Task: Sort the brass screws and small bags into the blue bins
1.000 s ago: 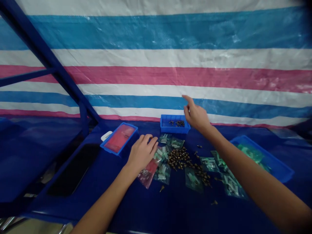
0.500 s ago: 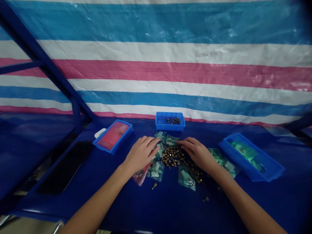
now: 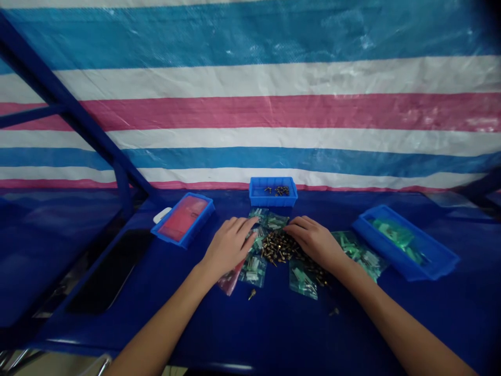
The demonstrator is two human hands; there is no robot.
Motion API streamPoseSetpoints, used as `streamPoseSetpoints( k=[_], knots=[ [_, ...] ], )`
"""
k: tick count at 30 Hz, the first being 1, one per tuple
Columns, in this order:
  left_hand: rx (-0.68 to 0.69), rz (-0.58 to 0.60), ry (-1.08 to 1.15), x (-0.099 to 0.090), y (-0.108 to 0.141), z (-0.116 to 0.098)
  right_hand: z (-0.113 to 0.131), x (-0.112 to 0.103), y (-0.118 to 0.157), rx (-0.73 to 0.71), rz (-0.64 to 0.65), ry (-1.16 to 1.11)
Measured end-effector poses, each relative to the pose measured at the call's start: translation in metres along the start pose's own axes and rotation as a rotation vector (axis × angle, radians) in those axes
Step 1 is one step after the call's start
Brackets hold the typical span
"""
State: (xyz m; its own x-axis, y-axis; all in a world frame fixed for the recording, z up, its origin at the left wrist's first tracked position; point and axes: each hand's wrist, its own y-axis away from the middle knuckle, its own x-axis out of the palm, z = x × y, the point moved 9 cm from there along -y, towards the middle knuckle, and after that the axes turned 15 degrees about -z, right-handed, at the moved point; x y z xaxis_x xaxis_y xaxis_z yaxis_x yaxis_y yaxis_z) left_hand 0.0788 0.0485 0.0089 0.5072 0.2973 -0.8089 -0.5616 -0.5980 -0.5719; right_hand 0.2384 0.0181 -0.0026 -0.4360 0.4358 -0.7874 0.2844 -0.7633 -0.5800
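Heap of small brass pins [image 3: 278, 248] mid-table, exact type too small to be sure, on a blue table [image 3: 235, 329]. Left hand [image 3: 229, 248] at the heap's 9 o'clock, fingers [image 3: 245, 225] loosely spread over clear bags of green parts [image 3: 252, 270], nothing visibly held. Right hand [image 3: 315, 243] at 3 o'clock, fingers [image 3: 299, 227] half curled at the heap's edge, apparently empty. Small blue tray [image 3: 273, 201] at 12 o'clock holds a few pins. Red-lined blue tray [image 3: 198, 227] at 10 o'clock. Long blue tray [image 3: 407, 266] at 3 o'clock, beyond the right hand, holds green parts.

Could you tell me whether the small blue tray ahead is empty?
Not empty: the blue tray holds small brass parts.
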Motion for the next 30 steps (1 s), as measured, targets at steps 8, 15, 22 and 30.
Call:
streamPoseSetpoints(
  k=[8, 15, 22, 30],
  knots=[
    [-0.014, 0.006, 0.059, 0.001, 0.000, -0.002, 0.009, -0.002, 0.003, 0.096, -0.078, -0.035],
    [-0.014, 0.004, 0.074, 0.001, 0.000, -0.004, 0.008, 0.002, 0.001, 0.120, -0.048, -0.020],
    [0.060, -0.091, 0.141, -0.009, 0.000, -0.016, 0.009, -0.014, 0.002, 0.268, -0.200, -0.162],
    [0.040, -0.110, 0.344, -0.007, 0.003, -0.032, 0.045, -0.021, -0.001, 0.251, -0.230, -0.427]
  ],
)
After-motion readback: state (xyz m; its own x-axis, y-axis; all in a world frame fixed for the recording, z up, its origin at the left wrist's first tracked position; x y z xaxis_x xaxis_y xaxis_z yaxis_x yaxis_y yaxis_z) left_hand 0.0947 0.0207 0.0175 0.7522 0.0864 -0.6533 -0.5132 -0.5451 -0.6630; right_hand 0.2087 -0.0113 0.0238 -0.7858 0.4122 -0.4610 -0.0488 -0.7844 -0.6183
